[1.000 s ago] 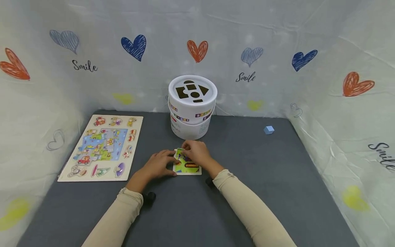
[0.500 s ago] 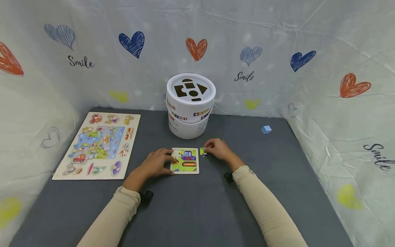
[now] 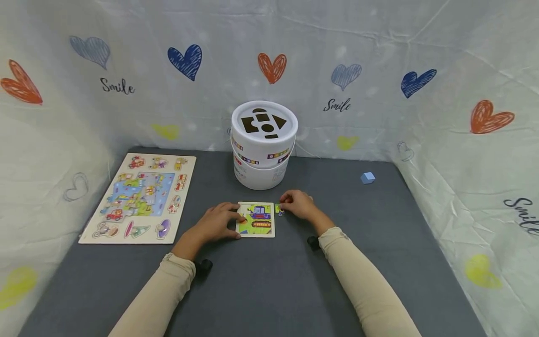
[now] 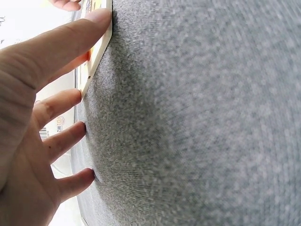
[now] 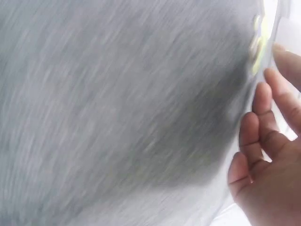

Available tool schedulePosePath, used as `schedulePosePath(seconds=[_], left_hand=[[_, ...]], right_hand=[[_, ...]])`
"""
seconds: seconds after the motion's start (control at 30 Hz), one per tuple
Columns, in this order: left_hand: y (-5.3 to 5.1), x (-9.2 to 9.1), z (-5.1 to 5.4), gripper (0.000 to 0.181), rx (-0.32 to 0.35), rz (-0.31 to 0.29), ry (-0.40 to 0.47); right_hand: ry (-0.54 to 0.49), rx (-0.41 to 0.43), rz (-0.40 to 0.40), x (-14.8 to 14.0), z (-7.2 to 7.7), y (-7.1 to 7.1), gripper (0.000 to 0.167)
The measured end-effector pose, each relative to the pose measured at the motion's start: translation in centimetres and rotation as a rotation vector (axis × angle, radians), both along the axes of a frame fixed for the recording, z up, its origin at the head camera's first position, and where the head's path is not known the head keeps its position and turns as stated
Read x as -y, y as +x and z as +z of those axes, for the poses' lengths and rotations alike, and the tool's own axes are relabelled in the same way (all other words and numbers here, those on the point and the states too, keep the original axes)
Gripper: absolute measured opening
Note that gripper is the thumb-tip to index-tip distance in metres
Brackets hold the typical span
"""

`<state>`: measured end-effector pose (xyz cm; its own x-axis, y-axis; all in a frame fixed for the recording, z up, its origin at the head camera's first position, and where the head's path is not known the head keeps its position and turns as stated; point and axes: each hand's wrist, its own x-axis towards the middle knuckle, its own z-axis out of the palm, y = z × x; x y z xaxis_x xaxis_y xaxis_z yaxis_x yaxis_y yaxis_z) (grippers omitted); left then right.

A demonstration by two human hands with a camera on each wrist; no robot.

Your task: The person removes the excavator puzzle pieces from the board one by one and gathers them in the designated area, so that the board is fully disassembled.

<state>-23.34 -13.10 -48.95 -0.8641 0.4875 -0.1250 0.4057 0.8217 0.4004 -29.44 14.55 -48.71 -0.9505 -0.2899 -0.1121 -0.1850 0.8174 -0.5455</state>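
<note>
A small square puzzle board [image 3: 255, 235] with a blue and orange vehicle picture lies mid-table. My left hand [image 3: 215, 224] rests at its left side, fingers spread; in the left wrist view my left hand [image 4: 42, 99] has its thumb on the board's rim [image 4: 97, 56] and another fingertip at a corner. Just right of the board sits a small green piece [image 3: 278, 209], partly covered by my right hand [image 3: 300, 205]. In the blurred right wrist view, my right hand [image 5: 268, 155] has loosely bent fingers beside the green-yellow shapes [image 5: 257, 52], thumb and index tips apart.
A large pictured puzzle board [image 3: 178, 220] lies at the left. A white bucket [image 3: 261, 161] with shape holes in its lid stands behind the small board. One blue block [image 3: 367, 178] is at the back right, near the patterned sheet.
My right hand has moved from over the small board to its right side, carrying the green piece out; in the last half second it has barely moved. My left hand has stayed in place.
</note>
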Motion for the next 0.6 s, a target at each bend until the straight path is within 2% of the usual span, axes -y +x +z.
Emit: schedulePosePath(seconds=[0.07, 0.17, 0.23, 0.3, 0.43, 0.6], left_hand=[[0.0, -0.1, 0.1, 0.051, -0.001, -0.007, 0.001], [0.0, -0.2, 0.2, 0.051, -0.005, -0.005, -0.005], [0.1, -0.1, 0.1, 0.05, -0.005, 0.0, -0.005], [0.1, 0.0, 0.1, 0.049, -0.006, 0.002, -0.003], [0.1, 0.1, -0.1, 0.049, -0.013, -0.009, 0.011], [0.1, 0.0, -0.1, 0.049, -0.016, -0.012, 0.024]], right_hand=[[0.006, -0.028, 0.044, 0.8, 0.3, 0.2, 0.02], [0.063, -0.063, 0.187, 2.7, 0.5, 0.6, 0.026], [0.124, -0.076, 0.284, 4.0, 0.5, 0.7, 0.031], [0.186, -0.081, 0.337, 5.0, 0.4, 0.8, 0.034], [0.252, -0.088, 0.339, 5.8, 0.1, 0.9, 0.036], [0.25, -0.096, 0.329, 5.8, -0.1, 0.8, 0.034]])
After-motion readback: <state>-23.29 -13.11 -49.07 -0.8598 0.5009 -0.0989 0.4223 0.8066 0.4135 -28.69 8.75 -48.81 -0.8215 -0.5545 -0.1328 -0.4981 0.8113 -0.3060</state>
